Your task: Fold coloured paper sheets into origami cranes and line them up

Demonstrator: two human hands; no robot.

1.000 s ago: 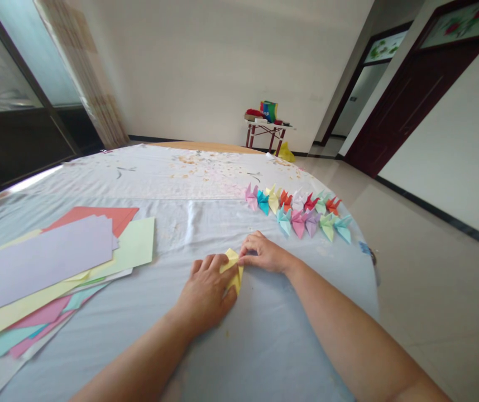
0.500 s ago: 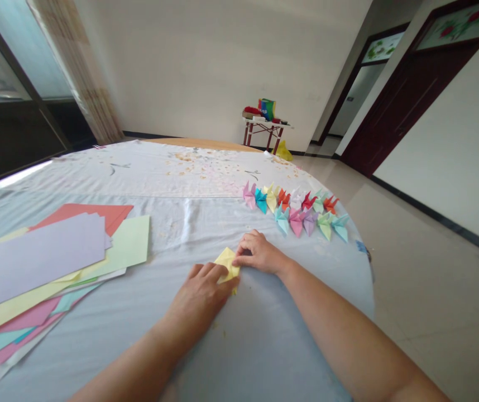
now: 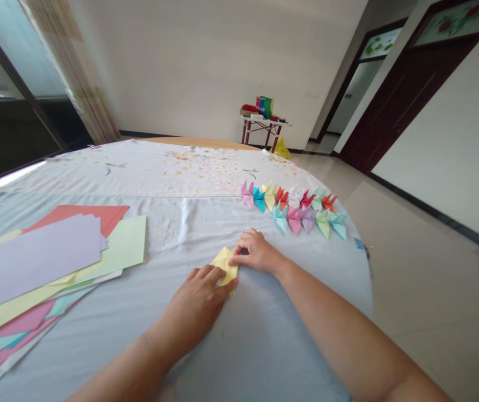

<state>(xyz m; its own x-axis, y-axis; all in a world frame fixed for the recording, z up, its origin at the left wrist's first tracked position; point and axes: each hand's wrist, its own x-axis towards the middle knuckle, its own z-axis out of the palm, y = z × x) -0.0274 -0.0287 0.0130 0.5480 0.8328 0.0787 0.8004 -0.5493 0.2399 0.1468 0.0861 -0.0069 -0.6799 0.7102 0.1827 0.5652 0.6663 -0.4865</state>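
A folded piece of yellow origami paper [image 3: 224, 267] lies on the pale blue tablecloth [image 3: 273, 324] between my hands. My left hand [image 3: 195, 304] is at its lower left, with the fingers on the paper's left side. My right hand [image 3: 256, 252] comes in from the right, its fingertips pressing the paper's right edge. Both hands hold the paper low against the cloth. The part under my left fingers is hidden.
Loose sheets of coloured paper [image 3: 34, 259] overlap at the left of the round table. Several paper cranes [image 3: 293, 218] in many colours stand in rows to the upper right. A small red-legged table [image 3: 260, 125] stands by the far wall, and tiled floor lies right.
The yellow paper now lies flatter and shows more of its surface, and both hands have shifted slightly left. The whole view has drifted a little as my head moved.
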